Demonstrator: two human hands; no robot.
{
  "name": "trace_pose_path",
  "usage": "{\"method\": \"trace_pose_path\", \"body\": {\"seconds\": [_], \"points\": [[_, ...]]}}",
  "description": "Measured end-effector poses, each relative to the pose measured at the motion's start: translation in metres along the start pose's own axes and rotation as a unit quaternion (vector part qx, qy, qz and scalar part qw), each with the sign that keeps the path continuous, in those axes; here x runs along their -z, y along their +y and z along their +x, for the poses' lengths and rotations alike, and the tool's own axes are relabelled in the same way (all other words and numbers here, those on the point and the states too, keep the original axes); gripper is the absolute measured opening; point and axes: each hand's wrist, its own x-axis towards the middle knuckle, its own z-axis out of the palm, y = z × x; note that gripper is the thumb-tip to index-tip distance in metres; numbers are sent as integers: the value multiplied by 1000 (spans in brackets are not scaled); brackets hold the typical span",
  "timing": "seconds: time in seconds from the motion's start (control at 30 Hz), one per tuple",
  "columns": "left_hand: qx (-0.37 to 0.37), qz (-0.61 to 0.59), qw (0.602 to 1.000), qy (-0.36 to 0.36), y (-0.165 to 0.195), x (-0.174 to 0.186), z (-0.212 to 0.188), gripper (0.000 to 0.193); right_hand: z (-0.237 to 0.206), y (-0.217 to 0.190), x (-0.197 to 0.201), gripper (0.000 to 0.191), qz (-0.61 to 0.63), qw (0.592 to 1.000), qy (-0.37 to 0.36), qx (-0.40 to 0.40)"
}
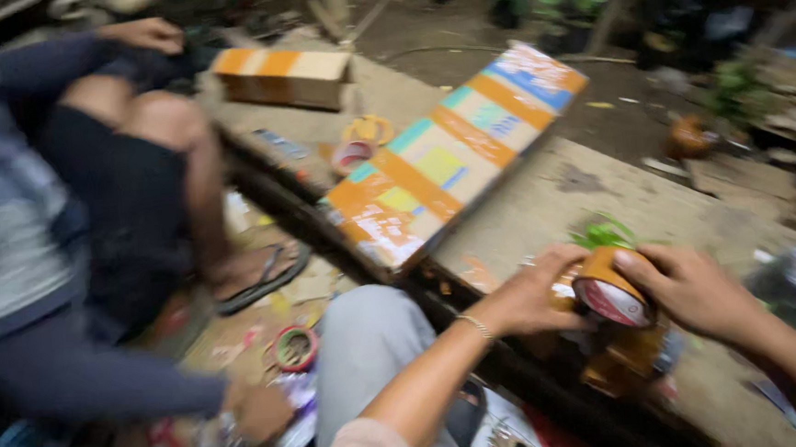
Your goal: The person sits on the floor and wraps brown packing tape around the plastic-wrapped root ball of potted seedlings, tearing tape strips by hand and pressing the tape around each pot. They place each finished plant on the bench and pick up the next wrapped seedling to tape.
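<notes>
Both my hands hold one roll of brown packing tape (610, 291) at the lower right. My left hand (533, 291) grips its left side, with a thin bracelet on the wrist. My right hand (689, 287) grips its right side, fingers over the top. Just beyond the roll lies a long flat cardboard box (454, 156) banded with orange tape and coloured patches, resting on a concrete slab (554, 209). My grey-trousered knee (369, 345) is below my left arm. The picture is blurred.
Another person sits at the left in dark shorts and sandals, one hand (260, 410) down on the littered floor. A smaller taped box (283, 76) lies at the back. Tape rolls (296, 347) and a red-rimmed roll (351, 154) lie about. Potted plants stand behind.
</notes>
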Motion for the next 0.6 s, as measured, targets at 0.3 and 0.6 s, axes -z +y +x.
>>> {"method": "trace_pose_path", "body": {"seconds": [0.3,0.6], "points": [[27,-35,999,-25,32,22,-1,90,-39,-17,28,43,-109,994,15,11],[136,160,957,-199,69,46,26,116,-67,6,-4,42,90,976,197,-2]]}}
